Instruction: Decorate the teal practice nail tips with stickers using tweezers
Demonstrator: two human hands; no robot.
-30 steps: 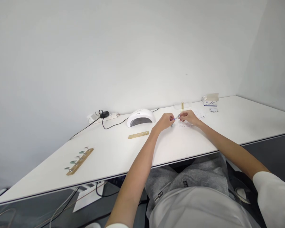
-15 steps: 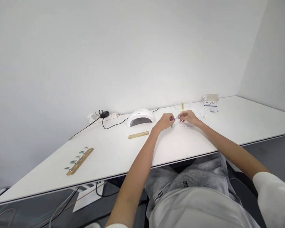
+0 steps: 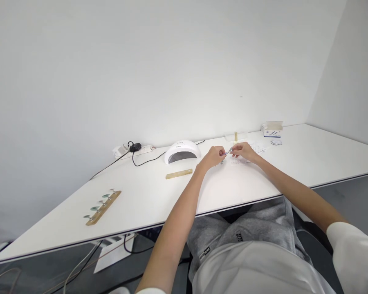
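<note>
My left hand [image 3: 215, 156] is closed in a pinch on a thin purplish stick-like tool [image 3: 227, 152], whose exact kind is too small to make out. The tool's far end meets a tiny pale greenish piece [image 3: 231, 150], which my right hand [image 3: 244, 151] pinches between its fingertips. Both hands are raised slightly over the white table, close together. Just below my left hand a small shiny thing [image 3: 222, 162] shows, partly covered. Printed sheets [image 3: 239, 161] lie under and behind my right hand.
A white nail lamp [image 3: 182, 148] stands left of my hands, with a yellowish strip [image 3: 178, 174] in front. Farther left, a wooden bar [image 3: 103, 209] carries several nail tips on stands. At the back are a small gold holder [image 3: 236, 136], an opened box [image 3: 272, 130] and cables [image 3: 142, 164].
</note>
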